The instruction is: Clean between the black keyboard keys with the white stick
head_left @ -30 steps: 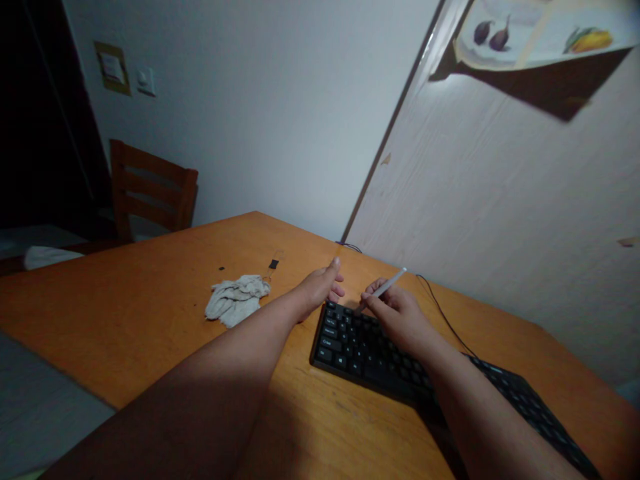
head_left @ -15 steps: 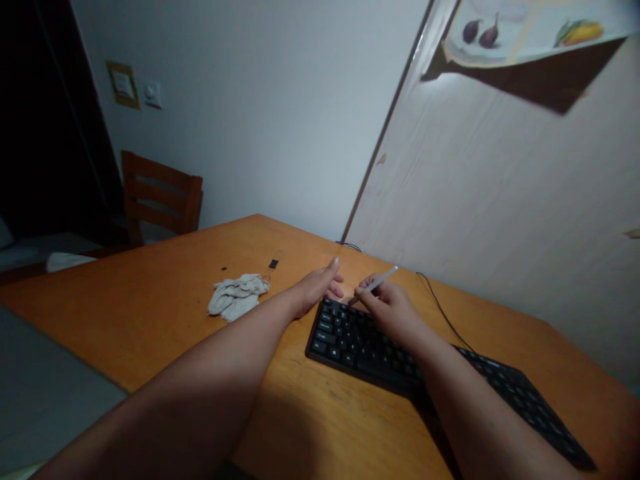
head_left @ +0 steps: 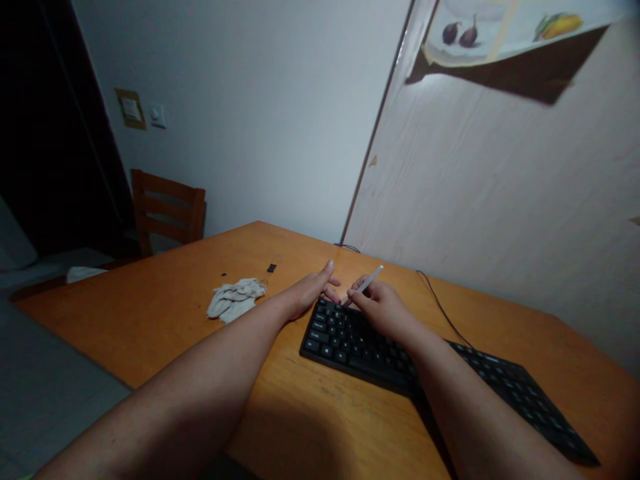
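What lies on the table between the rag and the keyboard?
In the head view, the left hand and its forearm cross that stretch; otherwise only bare table lies between the rag and the keyboard.

The right forearm hides the keyboard's (head_left: 350, 337) middle keys, the stick's (head_left: 367, 282) lower end vanishes inside the right hand (head_left: 380, 310).

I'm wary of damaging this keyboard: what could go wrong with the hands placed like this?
The right hand holds a thin white stick with its tip down among the keys at the far left corner of the black keyboard; pressing hard might pop a keycap or snap the stick. The left hand only steadies that corner, so the keyboard may slide. Its cable trails loose behind the right wrist and might snag.
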Demonstrator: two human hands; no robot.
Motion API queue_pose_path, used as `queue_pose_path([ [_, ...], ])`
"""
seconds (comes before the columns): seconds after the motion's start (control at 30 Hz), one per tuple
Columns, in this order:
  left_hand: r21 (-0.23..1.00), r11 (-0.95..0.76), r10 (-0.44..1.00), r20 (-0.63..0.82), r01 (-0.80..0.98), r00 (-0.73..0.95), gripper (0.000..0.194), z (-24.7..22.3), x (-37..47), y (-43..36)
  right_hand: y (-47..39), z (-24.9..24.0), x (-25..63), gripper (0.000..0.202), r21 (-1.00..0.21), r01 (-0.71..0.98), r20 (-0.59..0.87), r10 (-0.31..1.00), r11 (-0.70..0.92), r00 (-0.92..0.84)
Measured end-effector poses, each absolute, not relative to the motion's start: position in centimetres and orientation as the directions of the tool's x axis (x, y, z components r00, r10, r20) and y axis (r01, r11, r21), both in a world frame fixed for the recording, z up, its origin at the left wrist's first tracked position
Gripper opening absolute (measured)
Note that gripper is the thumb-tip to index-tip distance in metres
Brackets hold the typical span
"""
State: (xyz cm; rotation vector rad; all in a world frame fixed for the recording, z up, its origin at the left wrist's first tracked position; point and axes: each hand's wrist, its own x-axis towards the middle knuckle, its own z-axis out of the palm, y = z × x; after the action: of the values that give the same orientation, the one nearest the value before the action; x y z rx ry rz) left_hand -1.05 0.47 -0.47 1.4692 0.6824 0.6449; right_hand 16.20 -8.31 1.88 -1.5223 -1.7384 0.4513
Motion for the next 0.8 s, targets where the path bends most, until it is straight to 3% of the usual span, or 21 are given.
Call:
queue_pose_path([
  [0.2, 0.999, -0.012, 0.744, -0.016, 0.037, 0.667, 0.084, -0.5, -1.2, 0.5, -8.5, 2.5, 16.6, 0.020, -0.707, 0.673, 0.328, 0.944, 0.216, 0.042],
  [0.33, 0.999, -0.003, 0.738, -0.020, 0.033, 0.675, 0.084, -0.6, -1.3, 0.5, -8.5, 2.6, 16.8, 0.019, -0.627, 0.759, 0.361, 0.929, 0.177, 0.082],
  [0.5, 0.999, 0.010, 0.738, -0.030, 0.033, 0.674, 0.085, -0.6, -1.3, 0.5, -9.0, 2.8, 16.3, 0.015, -0.546, 0.817, 0.289, 0.957, 0.187, -0.026],
  [0.6, 0.999, 0.006, 0.737, -0.030, 0.039, 0.675, 0.083, -0.6, -1.3, 0.5, -9.1, 3.2, 16.2, 0.014, -0.585, 0.782, 0.262, 0.963, 0.216, -0.070],
  [0.8, 0.999, 0.000, 0.737, -0.023, 0.034, 0.675, 0.083, -0.7, -1.3, 0.6, -8.7, 3.0, 16.8, 0.015, -0.622, 0.762, 0.358, 0.931, 0.180, 0.072],
])
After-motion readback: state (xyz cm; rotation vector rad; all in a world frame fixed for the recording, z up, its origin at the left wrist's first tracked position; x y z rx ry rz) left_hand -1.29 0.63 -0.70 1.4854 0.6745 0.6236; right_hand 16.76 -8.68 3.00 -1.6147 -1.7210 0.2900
